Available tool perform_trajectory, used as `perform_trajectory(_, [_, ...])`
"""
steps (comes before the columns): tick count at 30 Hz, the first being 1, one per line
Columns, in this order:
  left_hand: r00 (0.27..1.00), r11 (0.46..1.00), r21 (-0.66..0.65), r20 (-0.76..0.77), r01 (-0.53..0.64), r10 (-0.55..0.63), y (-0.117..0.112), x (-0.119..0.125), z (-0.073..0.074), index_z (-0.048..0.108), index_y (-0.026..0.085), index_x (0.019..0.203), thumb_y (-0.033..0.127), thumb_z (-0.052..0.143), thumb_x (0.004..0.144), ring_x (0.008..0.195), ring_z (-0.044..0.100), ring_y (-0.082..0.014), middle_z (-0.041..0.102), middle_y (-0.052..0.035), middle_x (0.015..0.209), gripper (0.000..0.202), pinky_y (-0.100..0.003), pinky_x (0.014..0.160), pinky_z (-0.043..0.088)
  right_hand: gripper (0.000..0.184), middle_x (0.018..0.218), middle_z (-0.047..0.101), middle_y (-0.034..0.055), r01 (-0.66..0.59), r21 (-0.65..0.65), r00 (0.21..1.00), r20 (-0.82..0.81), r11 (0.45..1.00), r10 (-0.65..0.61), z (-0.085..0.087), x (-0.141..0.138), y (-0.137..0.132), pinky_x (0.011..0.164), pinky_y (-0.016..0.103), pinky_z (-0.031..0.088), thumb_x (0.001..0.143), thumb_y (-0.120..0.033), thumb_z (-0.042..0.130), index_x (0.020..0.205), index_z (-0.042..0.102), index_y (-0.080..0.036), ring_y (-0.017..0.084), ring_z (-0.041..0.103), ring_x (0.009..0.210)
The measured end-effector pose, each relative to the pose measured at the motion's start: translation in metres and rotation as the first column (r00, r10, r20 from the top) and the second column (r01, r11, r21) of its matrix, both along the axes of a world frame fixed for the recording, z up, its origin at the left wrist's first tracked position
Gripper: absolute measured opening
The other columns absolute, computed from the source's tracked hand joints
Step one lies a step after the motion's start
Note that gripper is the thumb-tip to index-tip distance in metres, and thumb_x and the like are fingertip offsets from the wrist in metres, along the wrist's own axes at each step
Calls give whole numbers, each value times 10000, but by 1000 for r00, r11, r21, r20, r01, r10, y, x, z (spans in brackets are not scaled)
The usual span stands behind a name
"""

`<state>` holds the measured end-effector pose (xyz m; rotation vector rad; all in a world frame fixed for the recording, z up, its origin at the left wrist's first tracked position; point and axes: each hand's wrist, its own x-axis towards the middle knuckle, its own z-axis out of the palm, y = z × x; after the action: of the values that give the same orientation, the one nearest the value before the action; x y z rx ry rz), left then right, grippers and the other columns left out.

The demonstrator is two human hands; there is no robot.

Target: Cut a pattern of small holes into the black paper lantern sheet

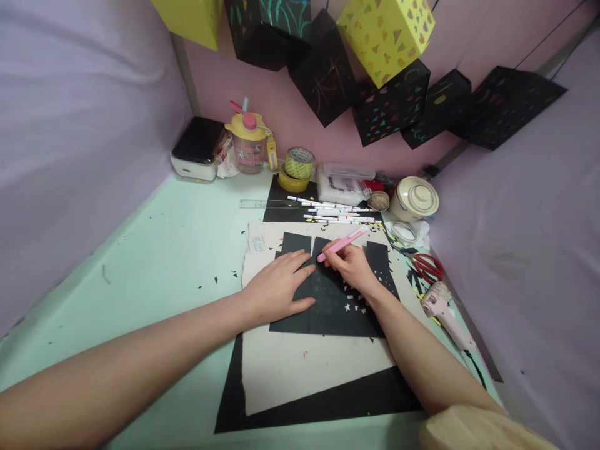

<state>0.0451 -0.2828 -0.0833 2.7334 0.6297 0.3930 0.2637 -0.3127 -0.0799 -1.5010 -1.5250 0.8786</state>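
Observation:
My right hand [349,265] is closed round a slim pink craft knife [344,242], its lower end at the black card [300,315] and its pale end pointing up and right. The blade itself is too small to make out. Flat on the card's left part rests my left hand [281,284], fingers spread. Slits divide the card's top edge into flaps, and small star and triangle shapes are cut out of its right part, near my right wrist. Beneath it lies a pale board [281,375] with a torn left edge, on top of a larger black sheet [229,409].
Several white pens [332,211], a clear ruler [262,204] and tape rolls [300,164] lie behind the board. Red-handled scissors [429,267] and a glue gun [445,315] are at right. Decorated box lanterns [384,40] hang above. Black scraps dot the table [154,262].

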Motion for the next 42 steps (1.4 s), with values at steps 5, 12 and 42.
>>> perform_trajectory(5, [1000, 1000, 16, -8, -1, 1, 0, 0, -1, 507, 145, 1335, 505, 578, 843, 1382, 359, -316, 435, -160, 1456, 613, -453, 1121, 331, 231, 659, 661, 18, -12, 4, 1000, -6, 1000, 12, -1, 0, 0, 519, 230, 428, 869, -382, 550, 812, 624, -171, 119, 558, 546])
perform_trajectory(12, [1000, 1000, 4, -18, -1, 1, 0, 1, 0, 515, 120, 1334, 495, 589, 845, 1384, 354, -331, 427, -182, 1459, 620, -466, 1123, 328, 206, 670, 671, 17, -1, 11, 1000, -7, 1000, 1, -3, 0, 0, 521, 226, 430, 873, -354, 547, 823, 629, -171, 117, 564, 549])
perform_trajectory(42, [1000, 1000, 8, -21, -13, 13, 0, 0, 0, 506, 145, 1352, 510, 591, 839, 1382, 360, -319, 428, -159, 1468, 635, -453, 1126, 318, 175, 634, 655, -10, 107, 5, 993, -59, 994, -107, 5, -6, -6, 521, 241, 432, 834, -357, 635, 865, 613, -186, 112, 534, 508])
